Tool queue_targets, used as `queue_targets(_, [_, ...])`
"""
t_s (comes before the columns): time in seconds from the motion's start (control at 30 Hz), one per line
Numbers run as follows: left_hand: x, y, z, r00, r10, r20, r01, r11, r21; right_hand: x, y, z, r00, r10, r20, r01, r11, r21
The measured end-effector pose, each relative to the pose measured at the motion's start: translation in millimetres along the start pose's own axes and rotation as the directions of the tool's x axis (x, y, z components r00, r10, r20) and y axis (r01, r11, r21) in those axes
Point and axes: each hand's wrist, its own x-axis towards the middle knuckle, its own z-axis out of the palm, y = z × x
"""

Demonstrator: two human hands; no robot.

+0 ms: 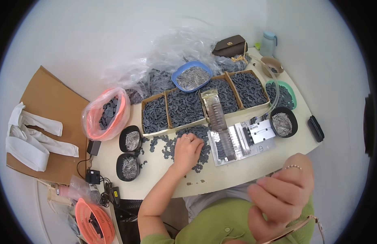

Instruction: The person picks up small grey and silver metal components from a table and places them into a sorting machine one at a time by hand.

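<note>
Left fingers (193, 143) bent among dark pieces (205, 151), grip hidden, right fingers (275, 192) raised, curled, contents unclear

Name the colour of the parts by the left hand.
The parts are dark grey; see head view.

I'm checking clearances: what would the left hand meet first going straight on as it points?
Probably the loose dark pieces beyond the left hand, then the cardboard tray; height is unclear.
</note>
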Motion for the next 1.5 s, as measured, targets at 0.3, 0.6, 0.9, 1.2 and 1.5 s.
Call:
queue_targets(0.3, [13.2,20.7,29.6,0.99,0.128,-0.057,-0.131,0.989,-0.063,-3.3,-11.2,4.7,0.985,0.134,-0.105,-0.116,0.98,0.162])
queue_targets(0.6, [4.3,25.8,33.6,0.979,0.198,0.057,-0.205,0.96,0.191,-12.0,1.1,17.7,0.976,-0.003,-0.22,0.049,0.978,0.205])
queue_targets(0.9, [-4.5,62.4,23.4,0.992,0.108,0.058,-0.119,0.962,0.244,-66.9,52.7,152.1,0.841,0.404,0.361,-0.516,0.799,0.308])
queue_targets(1.2, [2.4,-30.4,-11.8,0.983,-0.078,-0.165,0.074,0.997,-0.028,-106.7,34.5,234.5,0.774,0.201,0.601,-0.388,0.9,0.198])
queue_targets(1.5, [11.1,-26.7,-14.7,0.983,-0.002,0.181,-0.002,1.0,0.024,-120.0,62.0,176.0,0.666,0.45,0.595,-0.694,0.667,0.272])
